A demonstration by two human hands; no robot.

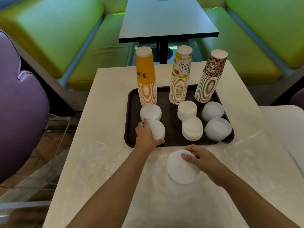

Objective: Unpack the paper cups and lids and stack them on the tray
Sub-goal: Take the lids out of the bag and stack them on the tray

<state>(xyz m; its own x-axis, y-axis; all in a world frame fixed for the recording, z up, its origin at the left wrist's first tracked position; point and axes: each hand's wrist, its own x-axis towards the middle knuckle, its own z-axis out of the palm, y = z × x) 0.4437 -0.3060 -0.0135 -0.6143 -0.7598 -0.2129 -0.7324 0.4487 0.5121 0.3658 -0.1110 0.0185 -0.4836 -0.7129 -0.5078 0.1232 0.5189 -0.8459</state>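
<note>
Our left hand [145, 134] curls its fingers round a stack of white lids [157, 130] at the near left corner of the brown tray [130, 112], the thumb at the stack's near edge and a ring showing on one finger. Just behind that stack, touching or nearly so, stands a second pile of white lids [150, 112].

Our right hand [199, 157] grips another stack of lids [181, 168], tilted on its side on the clear plastic wrap [98, 158] spread over the pale table [108, 83], just in front of the tray's near edge; the fingers wrap over the stack's top rim.

Along the tray's far side stand three upside-down towers of paper cups: yellow cups [146, 76] at left, fruit-print cups [180, 74] in the middle, leopard-print cups [209, 76] at right. In front of the middle tower sit two piles of flat lids [192, 127], one behind the other. To their right lie two piles of translucent dome lids [218, 128], the nearer one hanging slightly over the tray's rim.

Beyond the table we see green benches [65, 38], a dark table [167, 18], and a purple seat [19, 104] at left.
</note>
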